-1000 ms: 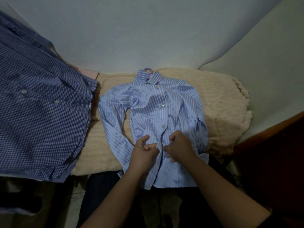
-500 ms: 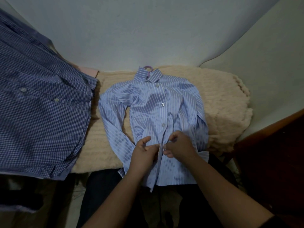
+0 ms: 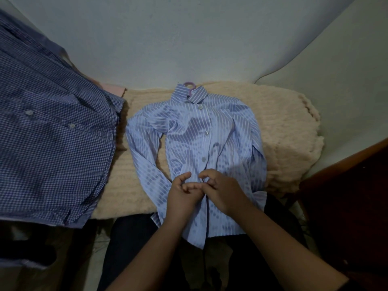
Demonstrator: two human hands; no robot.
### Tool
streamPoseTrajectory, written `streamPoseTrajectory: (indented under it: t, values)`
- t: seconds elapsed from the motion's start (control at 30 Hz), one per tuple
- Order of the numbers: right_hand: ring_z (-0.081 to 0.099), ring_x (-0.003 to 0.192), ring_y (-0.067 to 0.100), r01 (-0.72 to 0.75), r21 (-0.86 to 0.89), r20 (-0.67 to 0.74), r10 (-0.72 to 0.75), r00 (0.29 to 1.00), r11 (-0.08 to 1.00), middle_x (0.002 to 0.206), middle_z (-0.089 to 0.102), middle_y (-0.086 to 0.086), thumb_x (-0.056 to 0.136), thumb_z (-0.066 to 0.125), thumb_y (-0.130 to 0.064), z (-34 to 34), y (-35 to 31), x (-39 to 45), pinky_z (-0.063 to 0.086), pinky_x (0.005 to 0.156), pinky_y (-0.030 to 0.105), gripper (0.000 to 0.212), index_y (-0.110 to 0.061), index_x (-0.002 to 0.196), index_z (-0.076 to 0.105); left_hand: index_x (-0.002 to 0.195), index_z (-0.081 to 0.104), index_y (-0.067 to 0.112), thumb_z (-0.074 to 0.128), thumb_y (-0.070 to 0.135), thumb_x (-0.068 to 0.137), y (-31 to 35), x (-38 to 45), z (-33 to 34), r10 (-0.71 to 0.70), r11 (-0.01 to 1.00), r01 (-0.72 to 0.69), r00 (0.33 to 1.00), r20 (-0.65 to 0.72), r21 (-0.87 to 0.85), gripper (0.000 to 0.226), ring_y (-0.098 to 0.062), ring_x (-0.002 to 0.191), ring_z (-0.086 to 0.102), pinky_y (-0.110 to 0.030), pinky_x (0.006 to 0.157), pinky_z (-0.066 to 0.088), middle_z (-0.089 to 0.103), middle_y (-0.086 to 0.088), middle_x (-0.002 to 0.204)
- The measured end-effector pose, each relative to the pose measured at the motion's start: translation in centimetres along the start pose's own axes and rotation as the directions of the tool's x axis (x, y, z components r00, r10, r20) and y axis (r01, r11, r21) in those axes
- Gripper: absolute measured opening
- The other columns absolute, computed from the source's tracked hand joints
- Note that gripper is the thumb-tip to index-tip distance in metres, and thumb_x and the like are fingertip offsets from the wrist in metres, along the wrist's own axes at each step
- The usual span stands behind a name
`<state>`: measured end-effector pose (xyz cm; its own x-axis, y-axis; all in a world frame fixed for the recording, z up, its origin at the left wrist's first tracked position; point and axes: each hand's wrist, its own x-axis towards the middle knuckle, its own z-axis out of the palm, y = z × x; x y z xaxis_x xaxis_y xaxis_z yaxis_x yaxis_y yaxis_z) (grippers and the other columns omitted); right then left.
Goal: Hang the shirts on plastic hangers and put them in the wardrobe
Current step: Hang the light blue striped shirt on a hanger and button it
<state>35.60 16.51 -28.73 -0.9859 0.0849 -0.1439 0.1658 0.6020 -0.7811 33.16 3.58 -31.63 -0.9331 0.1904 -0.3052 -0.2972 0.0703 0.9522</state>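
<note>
Left hand (image 3: 182, 191) and right hand (image 3: 220, 185) pinch striped shirt (image 3: 195, 139) placket together, likely fastening button (button itself hidden under fingers). Shirt flat on cream blanket (image 3: 283, 127), purple hanger hook (image 3: 189, 86) far beyond grip at collar. Checked shirt (image 3: 52, 133) well left. Pale wall (image 3: 189, 38) behind.

The striped shirt (image 3: 193, 139) is smooth, faintly shiny cloth on a fluffy cream blanket (image 3: 283, 127), its hanger hook (image 3: 189, 86) purple plastic.
</note>
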Motion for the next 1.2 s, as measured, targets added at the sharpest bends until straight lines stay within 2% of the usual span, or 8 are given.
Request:
streamPoseTrajectory:
  t: [0.2, 0.27, 0.33, 0.53, 0.73, 0.93, 1.07, 1.2]
  values:
    - [0.058, 0.079, 0.011, -0.122, 0.091, -0.059, 0.127, 0.99, 0.988, 0.084, 0.058, -0.004, 0.089, 0.058, -0.011, 0.3, 0.3, 0.7, 0.041, 0.069, 0.004, 0.018, -0.016, 0.105, 0.064, 0.123, 0.046, 0.015, 0.066, -0.004, 0.084, -0.6, -0.1, 0.2, 0.009, 0.998, -0.01, 1.0, -0.01, -0.057, 0.048, -0.009, 0.08, 0.069, -0.018, 0.076, 0.053, 0.072, -0.007, 0.089]
    - [0.064, 0.087, 0.022, -0.198, 0.276, -0.052, 0.221, 0.974, 0.94, 0.08, 0.062, -0.003, 0.085, 0.063, -0.01, 0.6, 0.6, 0.8, 0.054, 0.083, 0.033, 0.014, -0.022, 0.09, 0.065, 0.121, 0.047, 0.015, 0.07, -0.003, 0.082, -0.7, 0.0, 0.0, -0.008, 0.996, 0.007, 1.0, -0.005, -0.093, 0.049, -0.011, 0.081, 0.069, -0.019, 0.075, 0.054, 0.071, -0.008, 0.089]
    - [0.063, 0.079, 0.025, -0.257, 0.387, -0.03, 0.29, 0.956, 0.886, 0.069, 0.06, -0.002, 0.08, 0.068, -0.007, 0.7, 0.7, 0.7, 0.055, 0.081, 0.045, 0.019, -0.025, 0.084, 0.063, 0.117, 0.048, 0.018, 0.071, -0.002, 0.081, -0.7, 0.0, 0.0, -0.01, 0.994, 0.011, 1.0, 0.005, -0.109, 0.047, -0.015, 0.083, 0.069, -0.023, 0.076, 0.054, 0.071, -0.009, 0.089]
    - [0.055, 0.066, 0.017, -0.286, 0.593, -0.031, 0.376, 0.926, 0.753, 0.072, 0.056, 0.004, 0.08, 0.067, 0.004, 0.5, 0.8, 0.5, 0.049, 0.062, 0.029, 0.02, -0.015, 0.082, 0.059, 0.115, 0.05, 0.018, 0.072, -0.01, 0.077, -1.0, -0.2, 0.3, 0.019, 0.993, -0.016, 1.0, 0.021, -0.113, 0.052, -0.008, 0.076, 0.067, -0.021, 0.074, 0.053, 0.067, -0.004, 0.08]
    - [0.056, 0.069, 0.02, -0.279, 0.726, -0.015, 0.419, 0.908, 0.629, 0.078, 0.053, 0.006, 0.082, 0.064, 0.008, 0.7, 0.7, 0.6, 0.051, 0.065, 0.036, 0.023, -0.012, 0.082, 0.053, 0.116, 0.049, 0.017, 0.069, -0.01, 0.078, -0.4, -0.1, 0.0, -0.005, 0.99, 0.008, 1.0, 0.022, -0.139, 0.051, -0.005, 0.073, 0.066, -0.016, 0.068, 0.053, 0.066, -0.008, 0.086]
    - [0.053, 0.065, 0.02, -0.259, 0.628, -0.114, 0.416, 0.902, 0.734, 0.072, 0.054, 0.005, 0.072, 0.071, 0.007, 1.5, 0.6, 0.9, 0.047, 0.063, 0.033, 0.034, -0.019, 0.079, 0.049, 0.113, 0.052, 0.013, 0.069, -0.011, 0.079, -0.5, -0.4, 0.5, 0.057, 0.991, -0.059, 0.998, -0.02, -0.118, 0.045, -0.007, 0.073, 0.067, -0.017, 0.069, 0.053, 0.066, -0.008, 0.082]
    - [0.044, 0.057, 0.013, -0.219, 0.528, -0.224, 0.384, 0.896, 0.82, 0.071, 0.048, 0.005, 0.075, 0.065, 0.006, 1.4, 0.2, 0.9, 0.035, 0.044, 0.01, 0.036, -0.019, 0.075, 0.039, 0.108, 0.054, 0.017, 0.071, -0.009, 0.077, -0.4, -0.7, 1.1, 0.104, 0.989, -0.109, 0.993, -0.059, -0.099, 0.044, -0.009, 0.073, 0.065, -0.017, 0.071, 0.053, 0.064, -0.006, 0.079]
    - [0.035, 0.054, 0.01, -0.275, 0.465, -0.224, 0.413, 0.883, 0.841, 0.067, 0.036, -0.002, 0.079, 0.065, -0.003, 1.3, 0.3, 1.1, 0.029, 0.041, 0.017, 0.041, -0.023, 0.072, 0.029, 0.108, 0.053, 0.018, 0.074, -0.008, 0.075, -0.3, -0.5, 1.0, 0.102, 0.989, -0.106, 0.994, -0.042, -0.104, 0.047, -0.009, 0.072, 0.064, -0.018, 0.072, 0.053, 0.063, -0.005, 0.076]
